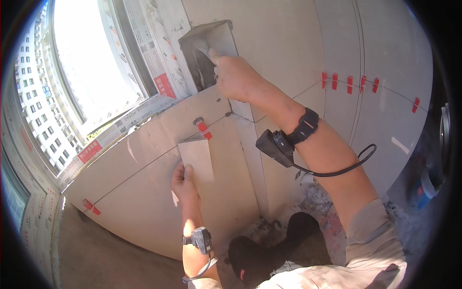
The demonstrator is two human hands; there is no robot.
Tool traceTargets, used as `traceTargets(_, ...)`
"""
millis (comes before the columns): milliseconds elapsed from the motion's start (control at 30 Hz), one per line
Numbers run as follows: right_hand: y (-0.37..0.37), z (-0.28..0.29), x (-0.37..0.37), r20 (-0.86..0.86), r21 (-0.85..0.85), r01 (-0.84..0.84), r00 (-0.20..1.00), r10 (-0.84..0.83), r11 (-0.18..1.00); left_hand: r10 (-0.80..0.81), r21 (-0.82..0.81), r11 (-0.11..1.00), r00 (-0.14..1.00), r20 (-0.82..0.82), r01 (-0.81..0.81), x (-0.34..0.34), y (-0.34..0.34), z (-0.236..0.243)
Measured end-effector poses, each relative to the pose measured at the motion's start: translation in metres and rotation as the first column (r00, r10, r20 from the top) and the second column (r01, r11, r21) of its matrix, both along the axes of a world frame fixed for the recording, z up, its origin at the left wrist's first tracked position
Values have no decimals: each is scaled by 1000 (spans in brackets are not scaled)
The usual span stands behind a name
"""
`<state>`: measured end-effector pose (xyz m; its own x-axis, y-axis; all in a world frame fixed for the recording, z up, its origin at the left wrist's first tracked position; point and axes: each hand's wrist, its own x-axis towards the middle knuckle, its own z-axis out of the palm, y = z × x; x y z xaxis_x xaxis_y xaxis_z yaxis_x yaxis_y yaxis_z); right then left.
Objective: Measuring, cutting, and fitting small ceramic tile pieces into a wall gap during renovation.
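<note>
My right hand (233,74) grips what looks like a light scraper (203,47), whose end is inside a grey, mortar-streaked recess (208,68) beside the window frame (144,45). My left hand (184,180) is closed on the lower left edge of a small beige tile piece (197,156), held upright in front of the large wall tiles (231,188). A red levelling clip (203,129) sits on the tile joint just above that piece. Both forearms carry black strapped devices with cables.
Several red clips (350,84) line the joint on the right wall, another (91,207) sits at lower left. A bucket (426,192) stands at far right, near debris on the floor (332,221). My dark-clad legs show at the bottom. A building (33,96) is outside the window.
</note>
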<state>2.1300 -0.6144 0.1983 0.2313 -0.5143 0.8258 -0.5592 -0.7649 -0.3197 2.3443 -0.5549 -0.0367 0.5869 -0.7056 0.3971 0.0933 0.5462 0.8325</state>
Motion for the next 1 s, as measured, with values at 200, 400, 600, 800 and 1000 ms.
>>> traceTargets(200, 7, -1, -27, -85, 270, -76, 991, 102, 960, 12, 12, 1000, 999, 45, -13, 5, -2, -1)
traceTargets(400, 22, 14, -14, -114, 96, -51, 992, 61, 994, 5, -2, 1000, 999, 46, -5, 8, -4, -4)
traceTargets(600, 18, 14, -10, -172, 187, -5, 984, 38, 982, -7, 12, 1000, 998, 61, 6, 8, -3, -3)
traceTargets(800, 0, -10, -28, -324, -20, 76, 943, -79, 997, -20, 15, 1000, 999, 45, 19, 6, -2, -1)
traceTargets(1000, 1, 3, -33, -242, -59, 37, 969, -50, 998, -4, 31, 1000, 999, 45, 3, 4, -1, 1)
